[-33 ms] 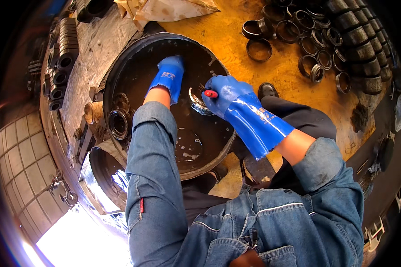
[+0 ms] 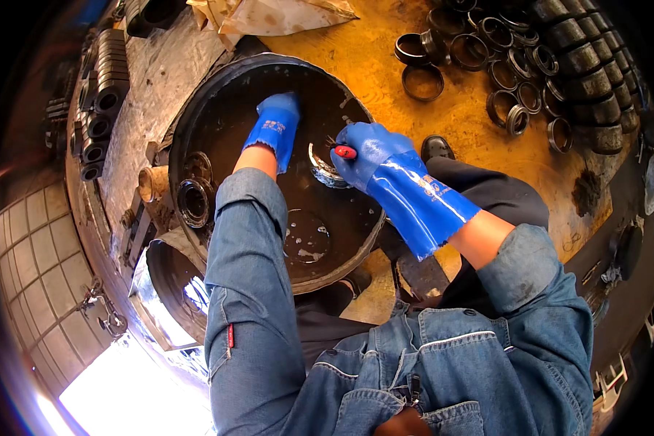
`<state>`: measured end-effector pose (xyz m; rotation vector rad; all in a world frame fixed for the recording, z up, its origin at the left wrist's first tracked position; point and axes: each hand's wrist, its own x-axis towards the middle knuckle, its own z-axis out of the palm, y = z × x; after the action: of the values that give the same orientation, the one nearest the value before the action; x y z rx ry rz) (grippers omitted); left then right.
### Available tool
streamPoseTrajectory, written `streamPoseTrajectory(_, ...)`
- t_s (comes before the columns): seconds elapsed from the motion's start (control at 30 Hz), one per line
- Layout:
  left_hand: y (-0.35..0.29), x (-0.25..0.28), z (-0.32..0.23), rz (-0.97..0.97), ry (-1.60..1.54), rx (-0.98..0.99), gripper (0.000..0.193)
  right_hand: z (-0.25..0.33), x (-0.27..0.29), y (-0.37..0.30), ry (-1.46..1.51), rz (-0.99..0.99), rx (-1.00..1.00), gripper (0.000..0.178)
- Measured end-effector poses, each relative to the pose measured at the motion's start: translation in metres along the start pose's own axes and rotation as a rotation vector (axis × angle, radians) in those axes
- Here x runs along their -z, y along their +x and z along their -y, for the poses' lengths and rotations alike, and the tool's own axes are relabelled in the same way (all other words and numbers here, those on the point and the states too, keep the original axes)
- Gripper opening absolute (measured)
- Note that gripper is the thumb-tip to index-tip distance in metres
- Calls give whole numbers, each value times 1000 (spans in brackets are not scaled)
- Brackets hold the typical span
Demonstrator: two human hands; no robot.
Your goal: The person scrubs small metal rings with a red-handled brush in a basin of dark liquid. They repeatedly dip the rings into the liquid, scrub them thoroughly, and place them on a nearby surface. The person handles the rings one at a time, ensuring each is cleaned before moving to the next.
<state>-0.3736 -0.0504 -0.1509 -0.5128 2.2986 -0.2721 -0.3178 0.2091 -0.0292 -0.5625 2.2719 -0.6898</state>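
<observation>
My left hand (image 2: pixel 277 109), in a blue rubber glove, reaches into the dark liquid of a round black tub (image 2: pixel 184 109). Its fingers are under the surface, so what they do is hidden. My right hand (image 2: pixel 367 152), gloved the same way, is closed round a red-handled brush (image 2: pixel 346 152) over the tub's right side; a few dark bristles show by the thumb. Close beside that hand is a wet, shiny metal ring (image 2: pixel 327 171). Whether the hand touches the ring, I cannot tell. Inside the tub's left wall lie dark rings (image 2: pixel 194 202).
Several loose metal rings (image 2: pixel 423 82) lie on the yellow-brown surface at the far right, beside stacked dark cylinders (image 2: pixel 588 83). More cylindrical parts (image 2: pixel 109 98) are lined up at the left. Brown paper (image 2: pixel 283 16) lies beyond the tub. A metal container (image 2: pixel 171 269) stands at its near left.
</observation>
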Motion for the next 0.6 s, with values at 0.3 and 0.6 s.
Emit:
streamPoseTrajectory(0.3,-7,-9,13,-55,94,-85,45,4,-1,-8,4,17,73,29)
streamPoseTrajectory(0.6,29,-20,19,-129,-39,-86,49,-1,-12,-2,3,-89,67,33)
